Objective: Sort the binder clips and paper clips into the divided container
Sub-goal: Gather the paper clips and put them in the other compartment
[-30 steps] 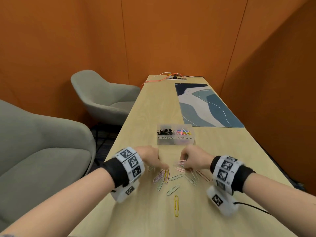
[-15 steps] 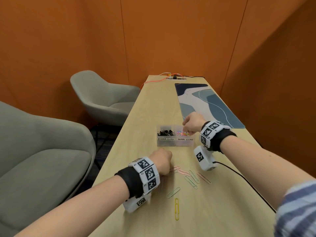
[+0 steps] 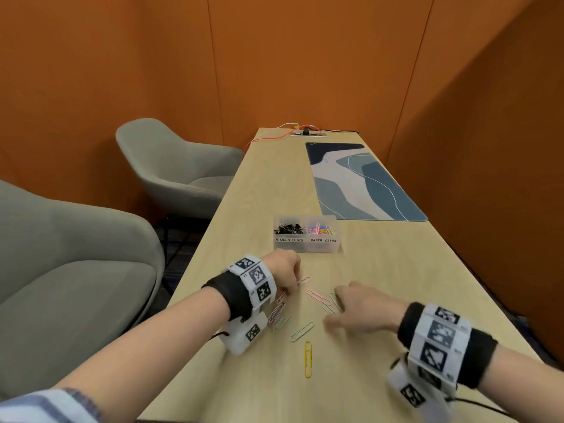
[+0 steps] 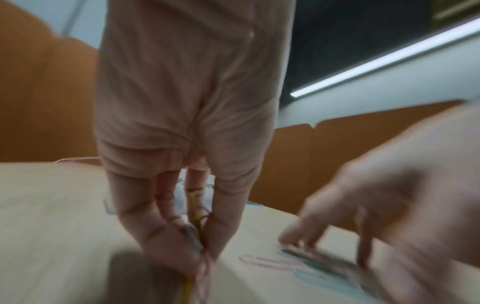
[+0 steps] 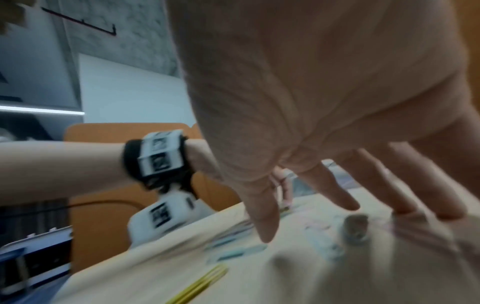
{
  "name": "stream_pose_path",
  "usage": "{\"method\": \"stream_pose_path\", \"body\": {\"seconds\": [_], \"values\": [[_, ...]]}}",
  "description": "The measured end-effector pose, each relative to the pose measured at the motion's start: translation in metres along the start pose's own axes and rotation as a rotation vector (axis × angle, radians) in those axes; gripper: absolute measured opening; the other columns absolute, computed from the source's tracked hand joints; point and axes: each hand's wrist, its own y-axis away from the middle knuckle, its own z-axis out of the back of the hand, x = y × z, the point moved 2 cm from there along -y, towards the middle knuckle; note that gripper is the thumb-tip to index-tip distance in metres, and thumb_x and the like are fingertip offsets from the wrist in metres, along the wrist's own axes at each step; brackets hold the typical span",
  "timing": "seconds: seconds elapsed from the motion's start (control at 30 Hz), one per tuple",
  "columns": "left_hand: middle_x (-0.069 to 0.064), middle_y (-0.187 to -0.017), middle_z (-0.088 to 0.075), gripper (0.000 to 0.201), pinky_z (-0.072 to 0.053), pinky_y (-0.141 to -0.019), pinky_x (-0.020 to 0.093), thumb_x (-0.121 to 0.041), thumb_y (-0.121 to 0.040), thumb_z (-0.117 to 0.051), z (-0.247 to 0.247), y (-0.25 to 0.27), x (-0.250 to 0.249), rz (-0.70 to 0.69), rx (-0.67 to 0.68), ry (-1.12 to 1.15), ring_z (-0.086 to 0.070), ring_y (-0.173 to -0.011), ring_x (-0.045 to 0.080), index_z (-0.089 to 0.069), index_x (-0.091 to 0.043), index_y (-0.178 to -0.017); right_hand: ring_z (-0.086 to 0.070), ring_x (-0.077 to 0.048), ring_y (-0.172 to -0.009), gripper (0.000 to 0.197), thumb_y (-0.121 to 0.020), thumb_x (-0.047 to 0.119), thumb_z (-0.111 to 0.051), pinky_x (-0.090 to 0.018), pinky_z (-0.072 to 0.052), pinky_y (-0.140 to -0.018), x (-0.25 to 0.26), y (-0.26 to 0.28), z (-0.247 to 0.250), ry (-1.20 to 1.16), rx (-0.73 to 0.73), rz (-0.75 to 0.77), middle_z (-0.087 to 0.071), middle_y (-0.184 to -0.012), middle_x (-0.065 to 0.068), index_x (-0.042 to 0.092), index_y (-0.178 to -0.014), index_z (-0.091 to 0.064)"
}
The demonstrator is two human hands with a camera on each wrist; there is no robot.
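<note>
Half a sec ago the right hand (image 3: 361, 306) was up over the paper-clip side of the divided container (image 3: 306, 244); it's now back down on the surface (image 3: 396, 270) w/ fingers (image 5: 267, 222) spread and mostly straight, tips touching down among the loose paper clips (image 3: 323, 300), holding nothing afaict. Left hand (image 3: 283, 274) has barely moved from the left edge of the pile, fingers (image 4: 166, 242) pointing down and pinched together on a small bunch of clips (yellow + pinkish wire, blurry in the wrist view). Container sits past both hands toward the far end, label side facing the camera: binder clips (image 3: 287, 228) in the left compartment, colored clips in the right one. Loose clips lie flat btwn the hands. The yellow clip (image 3: 308, 358) is nearest the camera, long axis running almost straight toward/away from the person. The green clip (image 3: 302, 331) just beyond it lies diagonal, far end tipped right. Pink ones near the left hand also run diagonal. Blue patterned mat (image 3: 360, 181) lies further back on the right.
</note>
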Motion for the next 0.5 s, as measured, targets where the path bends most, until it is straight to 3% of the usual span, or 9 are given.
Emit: {"method": "stream_pose_path", "body": {"seconds": [0.07,0.17,0.27,0.33,0.43,0.5], "values": [[0.001,-0.075,-0.061,0.027,-0.055,-0.063,0.031,-0.002,-0.075,-0.072,0.003,-0.003,0.005,0.034,0.043,0.128,-0.058,-0.058,0.015,-0.059,-0.014,-0.095,-0.048,-0.033,-0.117,0.062,-0.083,0.054,-0.051,-0.038,-0.042,-0.092,0.016,0.006,-0.011,0.046,-0.038,0.011,-0.047,-0.128,-0.015,0.011,-0.127,-0.043],[-0.001,-0.07,-0.059,0.026,-0.058,-0.078,0.035,-0.003,-0.074,-0.074,0.007,-0.006,0.009,0.051,0.051,0.181,-0.057,-0.058,0.014,-0.058,-0.015,-0.091,-0.046,-0.034,-0.119,0.047,-0.09,0.04,-0.048,-0.039,-0.042,-0.091,0.037,0.005,-0.01,0.088,-0.13,0.047,-0.048,-0.129,-0.014,0.011,-0.127,-0.044],[-0.001,-0.067,-0.059,0.024,-0.055,-0.059,0.024,0.0,-0.076,-0.072,0.015,-0.009,0.014,0.042,0.037,0.223,-0.057,-0.053,0.01,-0.054,-0.016,-0.082,-0.049,-0.034,-0.112,0.025,-0.092,0.012,-0.045,-0.036,-0.038,-0.077,0.045,0.001,-0.006,0.113,-0.224,0.135,-0.053,-0.119,-0.016,0.006,-0.114,-0.055],[0.003,-0.065,-0.058,0.026,-0.052,-0.048,0.018,0.005,-0.078,-0.068,0.026,-0.011,0.012,0.033,0.033,0.299,-0.057,-0.044,0.007,-0.051,-0.015,-0.079,-0.051,-0.034,-0.109,0.028,-0.088,-0.005,-0.041,-0.034,-0.034,-0.071,0.045,-0.001,-0.005,0.161,-0.284,0.194,-0.055,-0.115,-0.017,0.003,-0.11,-0.057],[0.006,-0.067,-0.057,0.029,-0.052,-0.043,0.017,0.01,-0.08,-0.066,0.049,-0.017,0.004,0.026,-0.019,0.435,-0.057,-0.035,0.005,-0.049,-0.013,-0.076,-0.052,-0.035,-0.107,0.037,-0.082,-0.015,-0.039,-0.034,-0.032,-0.069,0.043,-0.003,-0.002,0.251,-0.301,0.267,-0.053,-0.106,-0.018,0.001,-0.112,-0.055],[0.004,-0.067,-0.057,0.029,-0.052,-0.047,0.019,0.006,-0.079,-0.069,0.064,-0.026,-0.002,0.035,-0.103,0.467,-0.058,-0.044,0.009,-0.049,-0.015,-0.074,-0.051,-0.036,-0.107,0.04,-0.082,-0.016,-0.039,-0.033,-0.031,-0.07,0.042,-0.003,0.0,0.279,-0.288,0.305,-0.052,-0.108,-0.02,0.002,-0.115,-0.052]]}}
